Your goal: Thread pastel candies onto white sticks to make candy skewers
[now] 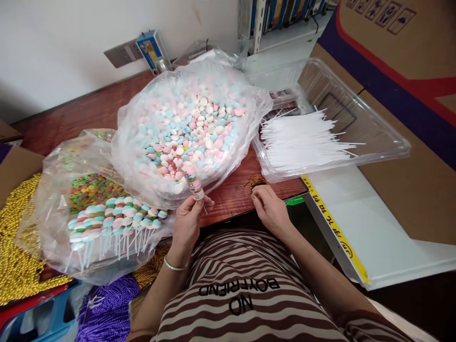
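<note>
Between the fingers and thumb of my left hand (188, 216) is a candy skewer (194, 183) in a clear wrapper, held upright with its pink and white sweets at the top. My right hand (270, 206) rests at the table's edge, its fingers pinched together at a small bunch of gold twist ties (257, 180). How many ties they grip is hidden. Just beyond my left hand sits a large clear bag of pastel candies (199, 123) in pink, blue and white. Finished-looking candy skewers (117, 216) on white sticks lie in a row to the left.
A clear plastic tray (377, 142) of white sticks (302, 140) stands at the right, beside a big cardboard box (399, 190). Under the skewers is a plastic bag of colourful ring candies (96, 190). Gold bead strings (21, 237) and purple cords (107, 308) lie at the left.
</note>
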`<state>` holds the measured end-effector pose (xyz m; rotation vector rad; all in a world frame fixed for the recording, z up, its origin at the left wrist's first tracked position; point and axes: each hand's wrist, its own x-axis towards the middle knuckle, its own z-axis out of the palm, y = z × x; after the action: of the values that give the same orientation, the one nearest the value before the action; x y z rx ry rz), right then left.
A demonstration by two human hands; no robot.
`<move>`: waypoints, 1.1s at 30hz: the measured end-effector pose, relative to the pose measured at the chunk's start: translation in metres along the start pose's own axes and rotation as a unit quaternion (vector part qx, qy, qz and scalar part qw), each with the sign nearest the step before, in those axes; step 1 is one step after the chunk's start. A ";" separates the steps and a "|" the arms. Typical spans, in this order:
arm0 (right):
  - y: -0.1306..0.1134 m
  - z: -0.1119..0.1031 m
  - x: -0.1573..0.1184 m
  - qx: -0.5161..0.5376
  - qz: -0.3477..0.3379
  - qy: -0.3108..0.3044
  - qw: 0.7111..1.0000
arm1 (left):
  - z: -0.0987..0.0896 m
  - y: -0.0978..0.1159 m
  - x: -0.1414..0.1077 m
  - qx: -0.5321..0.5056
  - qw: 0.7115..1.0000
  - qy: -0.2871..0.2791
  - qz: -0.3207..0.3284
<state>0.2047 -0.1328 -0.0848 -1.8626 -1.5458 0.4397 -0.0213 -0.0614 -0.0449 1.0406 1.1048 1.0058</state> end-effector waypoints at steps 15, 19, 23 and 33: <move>0.003 -0.018 -0.001 -0.190 0.023 -0.034 0.981 | -0.013 0.019 0.002 0.323 0.922 0.056 0.205; 0.001 -0.006 -0.004 -0.313 0.061 -0.104 0.942 | -0.008 0.014 0.003 0.288 0.939 0.034 0.186; 0.004 -0.001 -0.002 -0.295 0.042 -0.107 0.949 | -0.005 0.017 0.004 0.289 0.930 0.030 0.227; -0.071 0.002 0.002 0.262 -0.088 -0.011 0.961 | 0.006 0.001 0.002 0.483 0.820 0.010 0.306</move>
<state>0.1513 -0.1246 -0.0380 -1.3075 -1.4202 0.7104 -0.0150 -0.0604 -0.0430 2.3287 1.3569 0.9171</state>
